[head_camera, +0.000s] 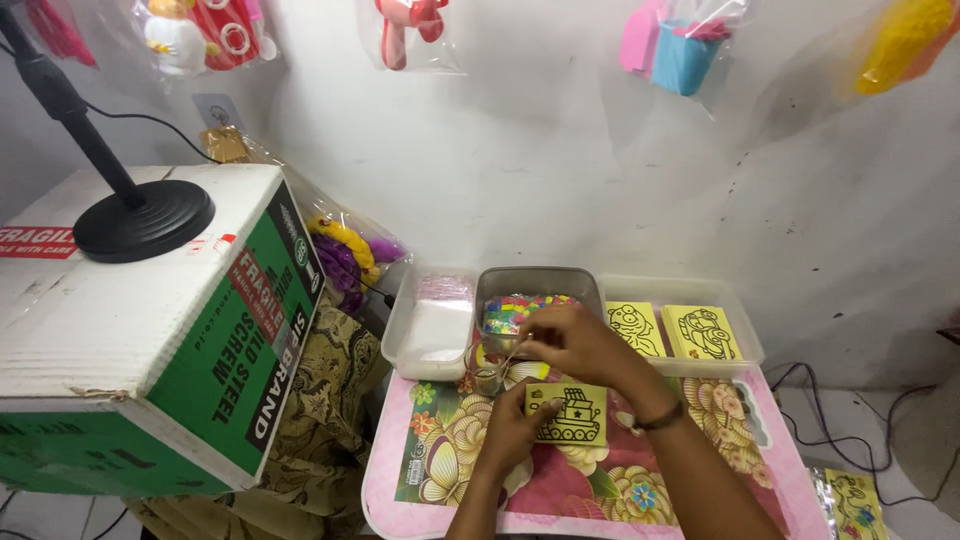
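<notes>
**A:** What are the hands doing?

**B:** The left hand (512, 425) grips the left edge of a yellow card (568, 414) printed with a black boat outline, fingers pinched on it. The card lies on a small pink table (400, 515) with a flowered mat.

**A:** And the right?

**B:** The right hand (572, 343) hovers above the card, fingers curled around a thin stick (508, 357) that points toward a small glass jar (487, 376). Behind sit clear trays (745, 345) holding more yellow cards (668, 330).
</notes>
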